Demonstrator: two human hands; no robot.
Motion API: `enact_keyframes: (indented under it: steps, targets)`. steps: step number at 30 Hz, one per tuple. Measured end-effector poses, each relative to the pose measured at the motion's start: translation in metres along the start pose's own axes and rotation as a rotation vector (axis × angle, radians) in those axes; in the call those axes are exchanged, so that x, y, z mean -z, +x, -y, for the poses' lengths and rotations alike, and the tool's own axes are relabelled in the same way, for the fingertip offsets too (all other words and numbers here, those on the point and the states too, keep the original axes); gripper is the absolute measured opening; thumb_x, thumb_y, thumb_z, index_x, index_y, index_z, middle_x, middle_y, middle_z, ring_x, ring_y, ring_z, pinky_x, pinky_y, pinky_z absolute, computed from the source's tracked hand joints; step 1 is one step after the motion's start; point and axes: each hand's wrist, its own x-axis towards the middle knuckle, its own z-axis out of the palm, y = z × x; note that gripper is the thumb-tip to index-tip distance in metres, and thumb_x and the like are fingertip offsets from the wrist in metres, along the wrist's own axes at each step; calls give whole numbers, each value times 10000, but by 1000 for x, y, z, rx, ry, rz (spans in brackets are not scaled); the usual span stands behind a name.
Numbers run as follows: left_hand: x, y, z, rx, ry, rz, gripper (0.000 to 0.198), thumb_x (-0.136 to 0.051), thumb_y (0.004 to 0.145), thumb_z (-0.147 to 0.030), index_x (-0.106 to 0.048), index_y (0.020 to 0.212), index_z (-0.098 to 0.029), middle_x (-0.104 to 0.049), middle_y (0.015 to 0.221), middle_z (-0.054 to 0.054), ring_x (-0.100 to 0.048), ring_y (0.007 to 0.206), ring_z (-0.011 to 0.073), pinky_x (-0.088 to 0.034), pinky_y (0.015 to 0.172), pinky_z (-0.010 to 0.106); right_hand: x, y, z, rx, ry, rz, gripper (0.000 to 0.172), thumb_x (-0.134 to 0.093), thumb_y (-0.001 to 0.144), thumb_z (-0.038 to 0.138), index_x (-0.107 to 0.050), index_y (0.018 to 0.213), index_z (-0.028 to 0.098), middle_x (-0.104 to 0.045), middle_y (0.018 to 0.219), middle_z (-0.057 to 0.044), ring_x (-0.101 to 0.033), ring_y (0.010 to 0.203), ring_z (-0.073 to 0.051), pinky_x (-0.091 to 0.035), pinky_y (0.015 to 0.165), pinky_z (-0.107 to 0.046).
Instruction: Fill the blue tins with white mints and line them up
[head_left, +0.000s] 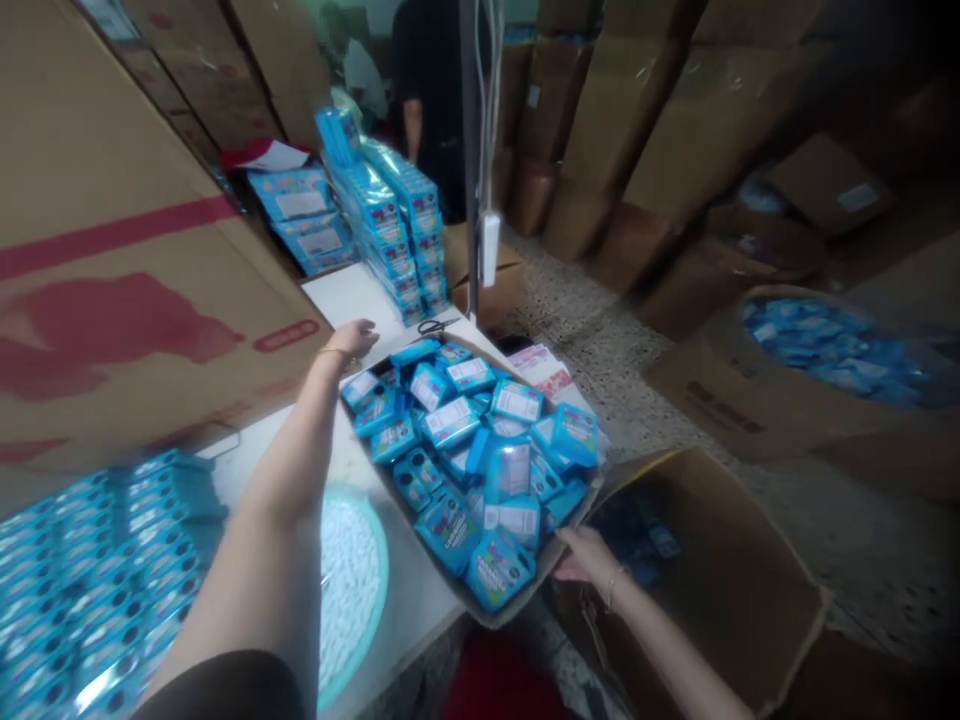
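Note:
A shallow cardboard tray (517, 606) piled with several small blue packets (480, 440) rests on the white table's (352, 290) right edge, partly overhanging it. My left hand (354, 340) grips the tray's far left corner, fingers curled over the rim. My right hand (589, 556) holds the tray's near right edge from beneath, fingers wrapped under it. Scissors (437, 326) lie just behind the tray.
A tall stack of blue packets (390, 225) stands at the table's back. More packets (90, 580) lie at the near left beside a teal dish of white pieces (349, 580). Open cartons (712, 570) sit on the floor to the right. A person (424, 100) stands behind.

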Motion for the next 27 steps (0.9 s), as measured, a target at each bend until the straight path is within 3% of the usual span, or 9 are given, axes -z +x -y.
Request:
enact_keyframes:
  steps: [3,6,11,14,17,19,21,24,27]
  targets:
    - [12,-76,9,-84,-27,51,413,-538,836,-372,-618,1170,-142,-672,1164,78,-631,1010,190,-467,919,274,19,-26,-16,46,56,179,327,-627,784,407,-572,993,162,-674,922,-93,-688,641,-169,-581,639,-319]
    - [4,-197,34,-113,-66,114,461,-489,837,-450,-633,1145,-139,-679,1149,95,-652,966,209,-494,882,310,38,-48,-47,45,49,288,488,-647,769,458,-528,1172,209,-625,1160,-126,-697,813,-195,-567,700,-323]
    - [-43,-415,87,195,99,207,445,-432,858,-396,-594,1180,-134,-705,1070,101,-667,915,213,-520,845,333,57,-70,-138,9,-131,313,570,-687,720,466,-542,1200,195,-645,1156,-143,-679,795,-176,-534,643,-271]
    - [-71,-492,108,259,183,194,392,-508,806,-288,-595,1159,-141,-667,1152,121,-628,1047,246,-494,923,364,55,-79,-192,7,-220,351,596,-694,662,513,-580,1148,186,-690,1032,-120,-669,703,-177,-509,572,-270]
    - [-89,-515,121,307,270,144,421,-479,808,-219,-547,1214,-126,-566,1289,154,-516,1216,272,-411,1031,396,45,-88,-215,190,-347,381,566,-686,623,547,-630,1046,174,-702,824,-60,-635,626,-177,-506,588,-298]
    - [-96,-512,129,321,313,135,439,-453,811,-181,-520,1236,-96,-508,1339,183,-463,1264,281,-372,1058,393,35,-95,-204,403,-415,385,508,-621,690,558,-639,1013,167,-675,739,-34,-618,625,-176,-510,629,-312]
    - [-99,-502,139,319,348,144,458,-438,805,-147,-497,1253,-73,-468,1367,205,-422,1294,288,-345,1067,387,21,-103,-176,635,-492,332,442,-533,786,531,-634,1013,166,-662,770,-42,-615,669,-180,-509,663,-315]
    - [-100,-484,156,314,394,165,477,-407,800,-104,-469,1272,-84,-518,1304,209,-441,1267,299,-349,1032,419,-5,-112,-115,976,-699,106,359,-466,863,452,-628,1026,176,-647,934,-91,-614,816,-200,-500,755,-326]
    - [-97,-472,174,318,417,207,482,-374,816,-91,-440,1293,-75,-625,1108,204,-560,1097,308,-390,946,454,-37,-111,-63,1051,-1083,-272,392,-507,852,425,-609,1106,145,-614,1061,-162,-577,987,-282,-466,831,-395]
